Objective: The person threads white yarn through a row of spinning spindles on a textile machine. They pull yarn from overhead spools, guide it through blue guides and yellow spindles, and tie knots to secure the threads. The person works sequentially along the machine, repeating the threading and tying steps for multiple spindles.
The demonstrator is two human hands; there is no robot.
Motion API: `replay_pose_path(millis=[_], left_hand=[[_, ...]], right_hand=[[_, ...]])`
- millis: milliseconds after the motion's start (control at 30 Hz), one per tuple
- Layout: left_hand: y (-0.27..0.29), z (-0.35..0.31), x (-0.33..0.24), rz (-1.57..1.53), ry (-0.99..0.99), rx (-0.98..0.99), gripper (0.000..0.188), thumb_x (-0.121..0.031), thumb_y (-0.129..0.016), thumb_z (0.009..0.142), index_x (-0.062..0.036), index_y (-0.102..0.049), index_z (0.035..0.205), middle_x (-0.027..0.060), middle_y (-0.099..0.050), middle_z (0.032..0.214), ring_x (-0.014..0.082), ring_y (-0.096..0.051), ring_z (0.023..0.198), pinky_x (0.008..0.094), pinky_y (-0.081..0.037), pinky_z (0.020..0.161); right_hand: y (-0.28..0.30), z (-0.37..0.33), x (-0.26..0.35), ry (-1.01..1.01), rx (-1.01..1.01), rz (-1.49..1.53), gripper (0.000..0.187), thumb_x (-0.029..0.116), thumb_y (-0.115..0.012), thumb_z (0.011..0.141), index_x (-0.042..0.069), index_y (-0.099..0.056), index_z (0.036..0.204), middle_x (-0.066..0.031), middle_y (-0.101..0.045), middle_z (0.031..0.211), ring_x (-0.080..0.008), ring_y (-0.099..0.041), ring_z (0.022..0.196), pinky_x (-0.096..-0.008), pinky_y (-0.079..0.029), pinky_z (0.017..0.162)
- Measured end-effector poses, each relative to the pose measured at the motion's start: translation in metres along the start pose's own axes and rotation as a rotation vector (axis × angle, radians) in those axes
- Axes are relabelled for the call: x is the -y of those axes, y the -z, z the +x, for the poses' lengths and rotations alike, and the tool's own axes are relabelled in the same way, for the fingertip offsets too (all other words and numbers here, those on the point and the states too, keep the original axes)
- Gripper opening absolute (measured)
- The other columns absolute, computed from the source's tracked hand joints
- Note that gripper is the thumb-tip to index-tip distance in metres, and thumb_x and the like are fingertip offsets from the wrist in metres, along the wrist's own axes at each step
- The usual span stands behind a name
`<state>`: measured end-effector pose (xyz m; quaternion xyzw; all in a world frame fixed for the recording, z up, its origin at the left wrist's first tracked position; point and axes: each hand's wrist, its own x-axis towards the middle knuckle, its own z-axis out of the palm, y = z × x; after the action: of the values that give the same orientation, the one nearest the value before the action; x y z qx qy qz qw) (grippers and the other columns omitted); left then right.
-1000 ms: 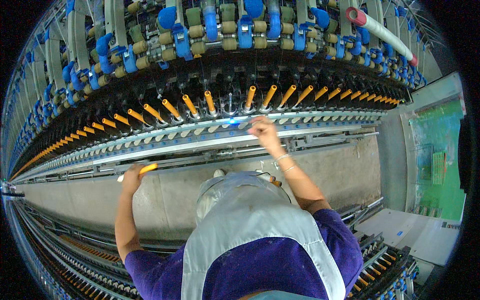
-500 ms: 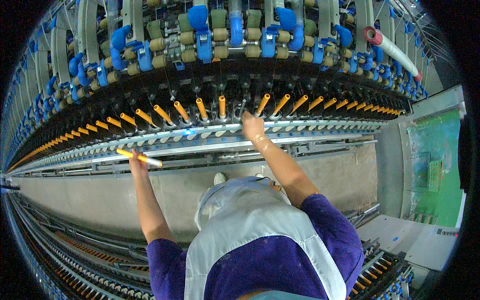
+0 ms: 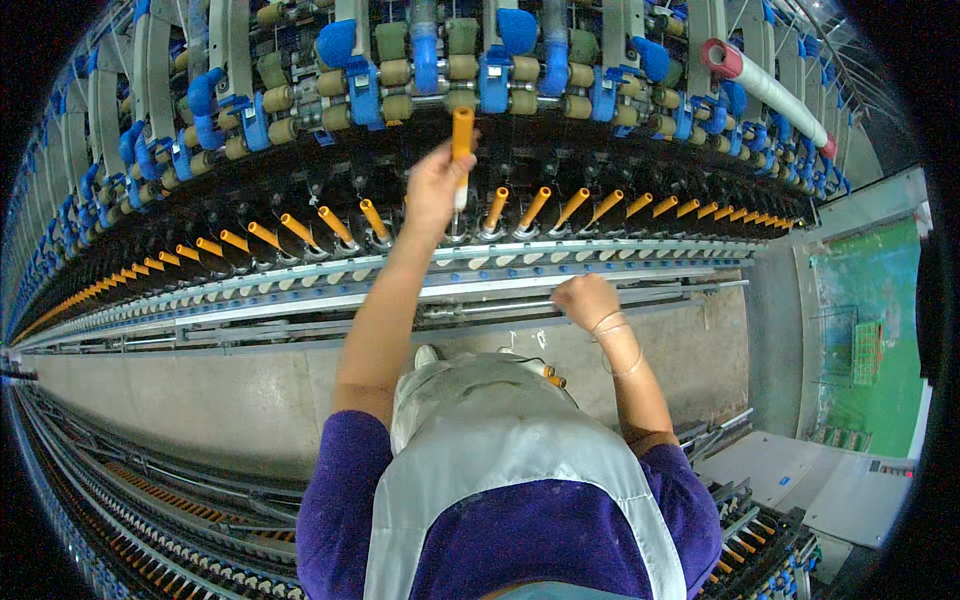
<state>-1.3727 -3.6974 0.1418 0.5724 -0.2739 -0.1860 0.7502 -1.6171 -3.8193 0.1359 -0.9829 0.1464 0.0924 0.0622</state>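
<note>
My left hand is wrapped round a yellow spinning bobbin with white yarn wound at its lower end. The bobbin stands upright over a spindle place in the row; whether it touches the spindle I cannot tell. On both sides of it, yellow bobbins stand along the spinning frame. Nearer to me, just in front of the machine's front rail, my right hand is closed with its fingers curled in. What it holds, if anything, is hidden.
Blue-armed drafting rollers run above the bobbins. At the upper right lies a white roller with red ends. Behind me stands another spinning frame. A few bobbins show at my apron.
My left hand has brought the bobbin from the left up to the spindle row and turned it upright. My right hand has drawn back from the spindles toward me and to the right.
</note>
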Motion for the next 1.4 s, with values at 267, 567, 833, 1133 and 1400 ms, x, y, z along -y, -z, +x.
replay_pose_path(millis=[267, 567, 833, 1133, 1400], left_hand=[[-0.021, -0.024, 0.113, 0.668, 0.01, -0.361, 0.055, 0.004, -0.053, 0.089, -0.003, -0.034, 0.141, 0.0166, -0.061, 0.115, 0.0295, -0.06, 0.103, 0.0348, -0.047, 0.086], [0.043, -0.156, 0.2, 0.92, -0.255, -0.219, 0.043, 0.013, -0.05, 0.077, 0.001, -0.056, 0.118, 0.0174, -0.059, 0.108, 0.0328, -0.059, 0.097, 0.0444, -0.048, 0.078], [0.058, -0.09, 0.344, -0.61, 1.071, -0.784, 0.01, -0.009, -0.053, 0.092, -0.0014, -0.059, 0.094, 0.009, -0.064, 0.072, 0.0184, -0.052, 0.052, 0.0297, -0.038, 0.044], [0.046, -0.131, 0.166, 0.008, 0.565, 0.111, 0.03, -0.009, -0.055, 0.093, -0.0024, -0.055, 0.122, 0.0045, -0.062, 0.088, 0.0097, -0.057, 0.079, 0.0257, -0.047, 0.068], [-0.004, 0.031, -0.022, -0.159, 0.248, -0.048, 0.034, -0.023, -0.056, 0.094, 0.0001, -0.052, 0.119, 0.0069, -0.059, 0.064, 0.0127, -0.054, 0.05, 0.0257, -0.04, 0.045]], right_hand=[[0.066, -0.02, -0.04, 0.204, -0.103, 1.531, 0.02, 0.019, -0.07, 0.084, 0.0, -0.071, 0.092, 0.0033, -0.058, 0.065, -0.0029, -0.039, 0.049, -0.019, -0.029, 0.045], [0.219, 0.018, 0.044, 0.926, -0.556, 1.669, 0.033, 0.019, -0.053, 0.094, -0.004, -0.055, 0.118, 0.0074, -0.036, 0.052, -0.0024, -0.027, 0.043, -0.02, -0.022, 0.042], [0.213, 0.11, 0.076, 0.394, -0.719, 1.168, 0.02, 0.02, -0.055, 0.094, 0.003, -0.064, 0.098, 0.0014, -0.051, 0.063, -0.0075, -0.046, 0.052, -0.0206, -0.036, 0.046], [0.016, 0.093, 0.096, 0.104, -0.109, -0.002, 0.006, 0.017, -0.066, 0.074, 0.016, -0.072, 0.076, -0.0103, -0.069, 0.084, -0.0283, -0.066, 0.072, -0.0395, -0.053, 0.063], [0.238, 0.186, 0.105, 0.416, -1.016, -0.642, 0.009, 0.019, -0.067, 0.075, 0.013, -0.071, 0.08, -0.0052, -0.063, 0.087, -0.0231, -0.061, 0.09, -0.0363, -0.05, 0.07]])
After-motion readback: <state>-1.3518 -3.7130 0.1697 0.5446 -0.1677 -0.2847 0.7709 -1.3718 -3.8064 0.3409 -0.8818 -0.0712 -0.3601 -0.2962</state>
